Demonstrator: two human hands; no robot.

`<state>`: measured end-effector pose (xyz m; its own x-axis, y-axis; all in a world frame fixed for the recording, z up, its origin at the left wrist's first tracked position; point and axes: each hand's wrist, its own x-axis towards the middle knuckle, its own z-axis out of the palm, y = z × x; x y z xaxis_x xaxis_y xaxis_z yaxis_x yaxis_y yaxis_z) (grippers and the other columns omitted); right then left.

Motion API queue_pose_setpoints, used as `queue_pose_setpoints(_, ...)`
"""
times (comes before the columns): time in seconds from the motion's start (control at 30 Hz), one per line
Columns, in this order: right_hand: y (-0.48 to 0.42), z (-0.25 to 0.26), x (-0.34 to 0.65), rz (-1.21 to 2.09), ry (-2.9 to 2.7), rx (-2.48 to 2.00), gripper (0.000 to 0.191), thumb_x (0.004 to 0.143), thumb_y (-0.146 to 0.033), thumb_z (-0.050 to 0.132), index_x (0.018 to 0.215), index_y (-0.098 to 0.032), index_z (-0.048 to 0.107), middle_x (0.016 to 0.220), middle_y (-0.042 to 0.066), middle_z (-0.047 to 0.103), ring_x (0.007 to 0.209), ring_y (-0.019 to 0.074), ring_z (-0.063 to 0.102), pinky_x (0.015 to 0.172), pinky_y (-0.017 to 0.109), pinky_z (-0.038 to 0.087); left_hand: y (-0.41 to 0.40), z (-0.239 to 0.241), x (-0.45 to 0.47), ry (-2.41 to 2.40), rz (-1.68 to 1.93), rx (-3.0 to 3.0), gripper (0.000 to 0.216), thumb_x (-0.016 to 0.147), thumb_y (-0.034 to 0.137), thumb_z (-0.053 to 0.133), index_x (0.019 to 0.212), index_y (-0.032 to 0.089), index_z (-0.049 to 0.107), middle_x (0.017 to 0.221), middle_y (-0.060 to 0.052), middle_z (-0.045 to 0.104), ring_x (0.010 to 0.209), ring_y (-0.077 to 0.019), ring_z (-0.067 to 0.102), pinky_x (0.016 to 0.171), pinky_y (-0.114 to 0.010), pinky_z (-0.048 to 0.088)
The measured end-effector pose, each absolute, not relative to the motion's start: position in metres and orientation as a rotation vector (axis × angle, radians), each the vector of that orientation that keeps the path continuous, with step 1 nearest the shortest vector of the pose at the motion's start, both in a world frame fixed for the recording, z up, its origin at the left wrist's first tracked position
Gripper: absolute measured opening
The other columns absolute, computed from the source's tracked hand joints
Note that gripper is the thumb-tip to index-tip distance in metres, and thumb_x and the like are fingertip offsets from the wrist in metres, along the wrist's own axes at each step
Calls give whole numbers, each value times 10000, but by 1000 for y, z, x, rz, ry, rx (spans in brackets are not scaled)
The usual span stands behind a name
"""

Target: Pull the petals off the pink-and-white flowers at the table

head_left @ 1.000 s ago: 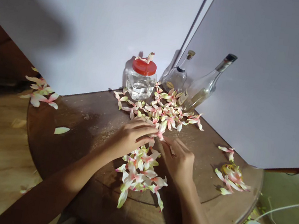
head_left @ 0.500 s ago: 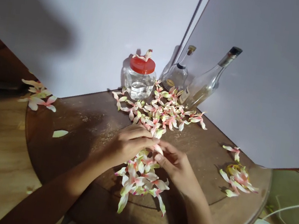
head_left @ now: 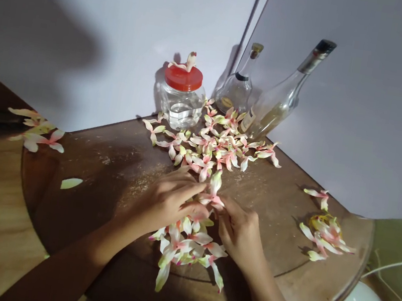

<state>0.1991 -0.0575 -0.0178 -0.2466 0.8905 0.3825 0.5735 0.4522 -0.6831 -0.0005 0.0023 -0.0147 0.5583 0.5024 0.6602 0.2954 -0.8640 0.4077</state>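
Note:
Between my hands, at the middle of the table, is a pink-and-white flower [head_left: 214, 185] with one pale green-tipped petal pointing up. My left hand [head_left: 172, 197] grips it from the left, fingers curled and thumb underneath. From the right, my right hand [head_left: 244, 228] pinches the flower's edge between thumb and fingers. Just below the hands, a strung-looking cluster of flowers [head_left: 185, 250] hangs toward the table's front edge; what joins them is hidden. Beyond my fingers lies a loose pile of similar flowers [head_left: 220, 146].
Behind the pile stand a red-lidded jar [head_left: 182, 99] topped by a flower, a stoppered bottle [head_left: 236, 90] and a leaning bottle [head_left: 281, 102]. More flowers lie around a yellow ring [head_left: 322, 223] at right and on the left edge [head_left: 44, 138]. A single petal [head_left: 71, 183] lies left.
The held flower now stands upright between my hands, its petals showing more. My right hand has turned more palm-down and pinches its edge. The view has shifted slightly.

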Motion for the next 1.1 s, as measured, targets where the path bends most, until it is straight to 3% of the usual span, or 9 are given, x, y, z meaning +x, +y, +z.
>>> queue_pose_setpoints(0.17,-58,-17,194,614,-1909,-1259,135,1018,-177,504,957,-187,624,705,-4,591,583,118,559,578,218,401,-2,-14,2,710,1051,2641,242,947,144,637,1173,81,575,945,-70,716,886,-177,654,916,-375,576)
queue_pose_setpoints(0.3,-56,-11,199,770,-1967,-1299,297,1036,-429,501,982,-184,658,694,-6,594,558,124,535,562,244,390,1,-13,-2,761,927,2644,139,981,41,486,1002,107,606,878,-61,675,849,-167,622,884,-374,575)
queue_pose_setpoints(0.37,-55,-10,206,769,-1931,-1357,439,1017,-557,460,1133,-188,666,696,-4,607,553,138,536,559,260,405,2,-11,-4,771,889,2645,170,974,18,472,953,115,611,844,-51,649,823,-160,602,782,-315,561)
queue_pose_setpoints(0.43,-53,-11,214,721,-1868,-1380,576,1000,-610,435,1386,-201,560,886,48,687,673,170,616,644,282,476,1,-9,-4,753,859,2666,166,967,16,492,920,115,617,806,-36,620,785,-152,575,686,-276,510)
queue_pose_setpoints(0.5,-51,-11,219,721,-1884,-1317,605,1011,-569,443,1518,-239,433,1222,116,664,914,208,673,807,318,524,-1,-6,-4,707,833,2697,162,969,51,526,854,119,617,747,-19,577,747,-148,542,638,-273,457)
queue_pose_setpoints(0.57,-51,-9,222,792,-1984,-1219,522,1033,-473,465,1516,-274,449,1373,120,605,1081,223,664,915,334,524,-1,-4,-4,671,837,2715,149,972,75,543,856,115,628,736,-16,567,745,-152,530,642,-283,440)
queue_pose_setpoints(0.73,-53,-6,222,884,-2096,-1208,441,1011,-296,582,1445,-238,529,1190,80,730,1019,194,720,870,286,557,2,-5,-4,648,829,2669,114,981,101,557,1039,111,655,842,-30,634,842,-160,567,781,-305,482)
queue_pose_setpoints(0.93,-53,-11,218,631,-2171,-1242,275,1058,-186,428,1215,-106,640,1019,132,731,831,191,720,709,276,564,4,-9,-4,692,783,2736,134,962,41,543,1022,91,651,793,-27,589,813,-167,549,736,-301,459)
queue_pose_setpoints(1.1,-57,-13,215,546,-2249,-1234,309,1064,-173,395,1304,-100,577,929,118,687,777,196,674,678,306,545,3,-6,-5,695,881,2727,87,949,46,572,987,86,640,764,-21,573,753,-150,521,692,-289,443)
